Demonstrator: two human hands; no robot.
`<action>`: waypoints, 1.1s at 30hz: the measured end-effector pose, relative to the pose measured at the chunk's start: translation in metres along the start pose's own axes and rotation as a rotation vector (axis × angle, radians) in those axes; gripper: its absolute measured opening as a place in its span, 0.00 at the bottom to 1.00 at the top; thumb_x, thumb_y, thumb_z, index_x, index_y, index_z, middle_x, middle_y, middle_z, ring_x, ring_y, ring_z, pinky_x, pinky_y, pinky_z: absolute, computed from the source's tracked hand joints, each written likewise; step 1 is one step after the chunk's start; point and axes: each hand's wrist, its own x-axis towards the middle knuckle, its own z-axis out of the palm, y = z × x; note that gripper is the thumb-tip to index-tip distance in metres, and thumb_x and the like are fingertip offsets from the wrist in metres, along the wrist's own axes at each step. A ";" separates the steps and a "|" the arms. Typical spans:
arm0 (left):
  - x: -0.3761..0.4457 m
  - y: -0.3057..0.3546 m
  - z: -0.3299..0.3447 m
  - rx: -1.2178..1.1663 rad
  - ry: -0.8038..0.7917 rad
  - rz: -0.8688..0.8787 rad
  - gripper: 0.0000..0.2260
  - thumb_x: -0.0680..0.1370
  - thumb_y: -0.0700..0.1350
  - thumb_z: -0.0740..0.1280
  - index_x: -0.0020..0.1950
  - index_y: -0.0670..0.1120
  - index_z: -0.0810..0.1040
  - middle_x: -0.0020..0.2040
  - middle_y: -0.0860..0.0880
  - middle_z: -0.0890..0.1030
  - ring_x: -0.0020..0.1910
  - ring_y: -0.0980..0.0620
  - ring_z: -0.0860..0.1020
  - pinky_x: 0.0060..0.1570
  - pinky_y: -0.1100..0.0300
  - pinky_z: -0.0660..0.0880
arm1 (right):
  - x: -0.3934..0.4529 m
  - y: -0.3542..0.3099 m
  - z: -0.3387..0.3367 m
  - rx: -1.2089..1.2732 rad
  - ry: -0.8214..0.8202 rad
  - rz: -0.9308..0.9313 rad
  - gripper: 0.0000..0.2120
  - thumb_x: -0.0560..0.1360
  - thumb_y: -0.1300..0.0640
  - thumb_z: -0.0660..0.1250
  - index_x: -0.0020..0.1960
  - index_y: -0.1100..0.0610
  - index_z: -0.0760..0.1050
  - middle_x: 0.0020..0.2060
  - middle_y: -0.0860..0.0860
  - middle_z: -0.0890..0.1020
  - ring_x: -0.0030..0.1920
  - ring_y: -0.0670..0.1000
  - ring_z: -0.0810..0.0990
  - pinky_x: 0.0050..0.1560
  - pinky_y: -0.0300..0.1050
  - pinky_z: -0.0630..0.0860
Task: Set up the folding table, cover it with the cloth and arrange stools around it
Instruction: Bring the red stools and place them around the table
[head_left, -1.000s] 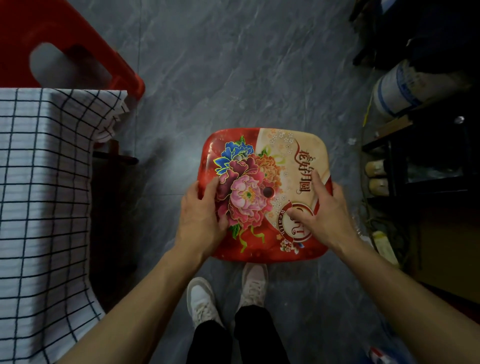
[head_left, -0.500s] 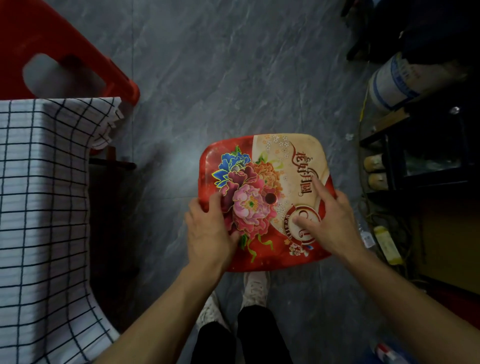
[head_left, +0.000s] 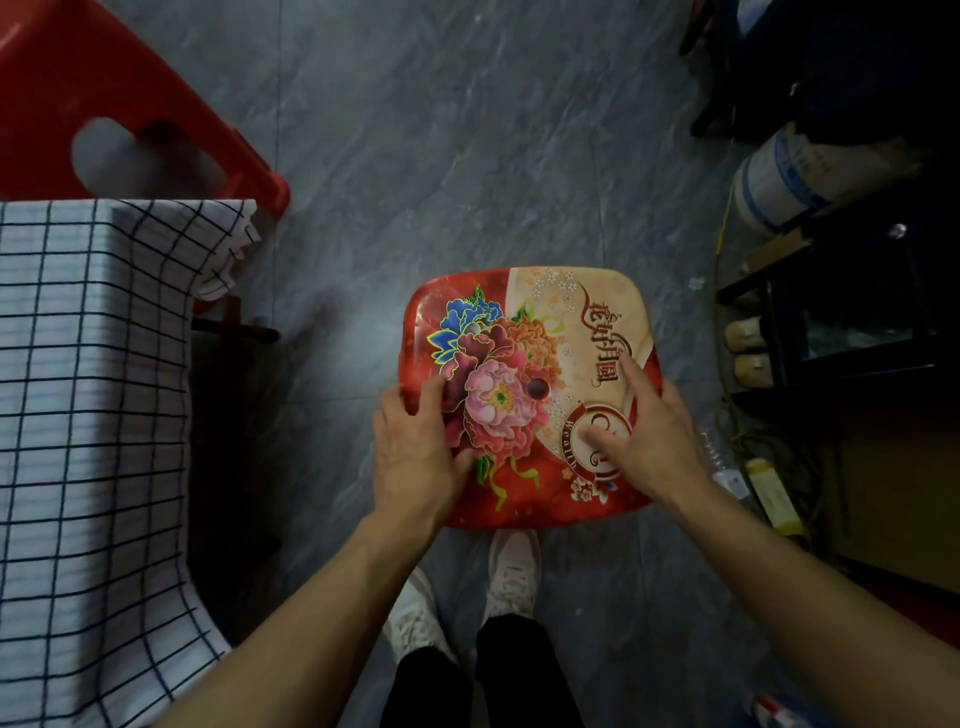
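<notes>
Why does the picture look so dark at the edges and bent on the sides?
Head view: the wide-angle lens bows the checked cloth and both forearms outward; light falls mainly on the floral stool seat and nearby floor, while the shelf at right sinks into shadow; the red stool at top left looks slightly smeared; both the left hand and right hand are fairly sharp.

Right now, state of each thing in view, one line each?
Checked cloth: spread over the table, edge hanging down.
Flowered stool: seat up, held at both sides.
Left hand: gripping the stool's left edge.
Right hand: fingers flat on the seat.
Red stool: beside the table's far corner.
</notes>
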 end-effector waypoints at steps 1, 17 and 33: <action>0.001 0.001 0.000 0.002 -0.001 0.001 0.38 0.66 0.49 0.78 0.72 0.56 0.64 0.66 0.44 0.65 0.63 0.42 0.67 0.60 0.49 0.71 | 0.001 -0.001 -0.001 0.003 -0.002 0.004 0.47 0.69 0.44 0.76 0.79 0.42 0.52 0.70 0.57 0.66 0.69 0.60 0.68 0.68 0.56 0.67; -0.023 -0.027 -0.012 -0.061 -0.141 0.020 0.40 0.72 0.58 0.72 0.78 0.56 0.55 0.76 0.44 0.61 0.71 0.40 0.64 0.71 0.45 0.65 | -0.027 -0.041 -0.012 -0.129 -0.033 -0.088 0.42 0.70 0.38 0.66 0.78 0.49 0.54 0.73 0.56 0.62 0.71 0.60 0.65 0.71 0.58 0.66; -0.118 -0.007 -0.272 -0.063 0.060 0.044 0.25 0.80 0.60 0.59 0.75 0.52 0.68 0.75 0.44 0.66 0.72 0.45 0.65 0.72 0.54 0.60 | -0.158 -0.201 -0.140 -0.233 -0.063 -0.515 0.36 0.73 0.40 0.68 0.76 0.50 0.62 0.70 0.53 0.71 0.70 0.55 0.68 0.71 0.51 0.64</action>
